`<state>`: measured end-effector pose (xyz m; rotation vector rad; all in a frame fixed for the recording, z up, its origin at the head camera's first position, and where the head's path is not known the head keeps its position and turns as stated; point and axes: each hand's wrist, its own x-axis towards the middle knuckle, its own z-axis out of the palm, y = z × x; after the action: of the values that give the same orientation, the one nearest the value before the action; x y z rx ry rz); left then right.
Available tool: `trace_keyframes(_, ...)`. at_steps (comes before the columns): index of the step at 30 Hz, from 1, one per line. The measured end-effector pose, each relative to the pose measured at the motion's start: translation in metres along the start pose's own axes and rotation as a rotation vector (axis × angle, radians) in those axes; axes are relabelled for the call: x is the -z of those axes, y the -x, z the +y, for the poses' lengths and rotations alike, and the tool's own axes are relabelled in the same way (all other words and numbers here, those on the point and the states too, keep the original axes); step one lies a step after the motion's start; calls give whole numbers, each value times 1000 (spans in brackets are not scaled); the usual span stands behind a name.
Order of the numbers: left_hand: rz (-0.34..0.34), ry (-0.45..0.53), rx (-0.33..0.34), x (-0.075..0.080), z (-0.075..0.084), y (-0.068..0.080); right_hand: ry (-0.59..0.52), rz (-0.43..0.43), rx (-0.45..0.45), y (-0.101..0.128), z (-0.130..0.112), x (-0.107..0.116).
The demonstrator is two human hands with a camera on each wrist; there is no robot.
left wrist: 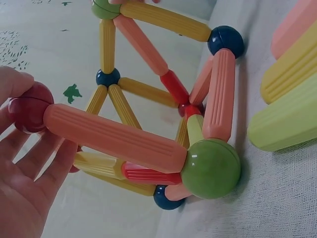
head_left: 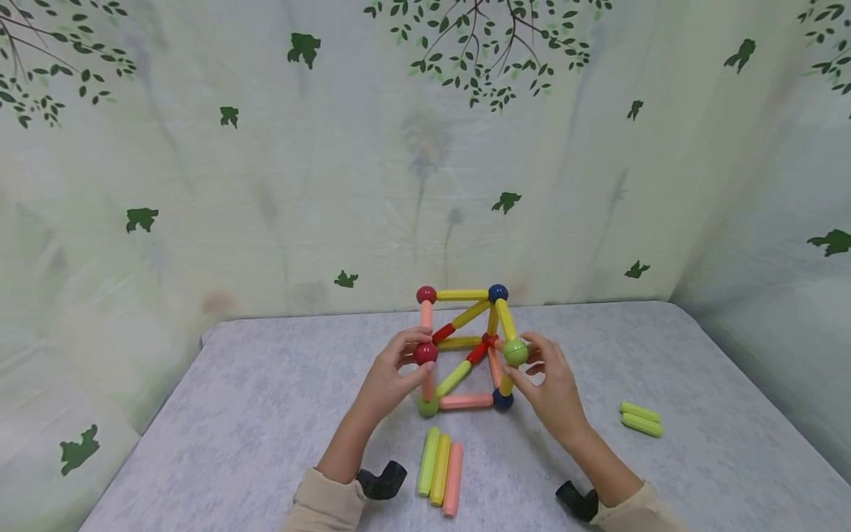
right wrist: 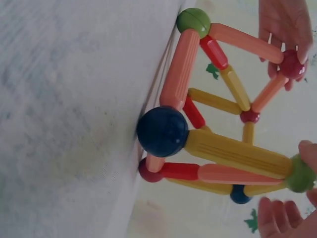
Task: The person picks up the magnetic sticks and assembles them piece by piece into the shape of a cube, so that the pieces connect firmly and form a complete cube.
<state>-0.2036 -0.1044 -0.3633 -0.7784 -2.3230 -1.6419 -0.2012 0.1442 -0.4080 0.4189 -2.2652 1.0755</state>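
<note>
A cube-like frame of coloured rods and balls [head_left: 465, 347] stands on the grey table [head_left: 266, 414]. My left hand [head_left: 408, 356] pinches the dark red ball [head_left: 425, 352] at the frame's near left upper corner; the left wrist view shows the thumb and fingers round that red ball [left wrist: 28, 106], with a pink rod [left wrist: 114, 139] running down to a green ball [left wrist: 210, 168]. My right hand [head_left: 532, 360] grips the light green ball [head_left: 515, 352] at the near right upper corner. In the right wrist view, fingertips close round the green ball [right wrist: 301, 174].
Three loose rods [head_left: 440, 469], light green, yellow and pink, lie side by side near the front edge between my forearms. Two light green rods [head_left: 641, 419] lie to the right. A leaf-printed cloth backdrop [head_left: 332, 185] rises behind and beside the table.
</note>
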Motion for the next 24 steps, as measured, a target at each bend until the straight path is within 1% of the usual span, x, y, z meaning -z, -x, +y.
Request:
trace_keyframes(4,-11,3,15,1,1,0,7,43,116,6,-6,12)
trace_keyframes(6,-18,2,23,2,1,0,-19,47,180,11,-12,17)
trace_keyframes(8,-26,4,29,2,1,0,-77,27,235,16,-19,19)
trace_keyframes(10,-32,5,33,3,0,0,-146,-37,263,22,-26,18)
trace_keyframes(11,-34,5,34,3,0,-1,-176,-87,269,24,-29,17)
trace_keyframes(12,-35,7,36,3,0,-1,-213,-155,265,26,-31,14)
trace_keyframes(14,-38,4,38,3,-1,-1,-268,-334,246,31,-33,8)
trace_keyframes(17,-41,-2,46,3,-2,-1,-275,-642,194,35,-32,-3)
trace_keyframes(19,-42,-7,51,2,-2,-1,-238,-810,186,37,-29,-10)
trace_keyframes(21,-43,-6,53,2,-2,0,-182,-923,219,39,-26,-16)
trace_keyframes(22,-42,-4,51,2,-2,0,-151,-956,250,40,-24,-19)
trace_keyframes(24,-44,0,48,2,-2,0,-92,-982,333,43,-22,-23)
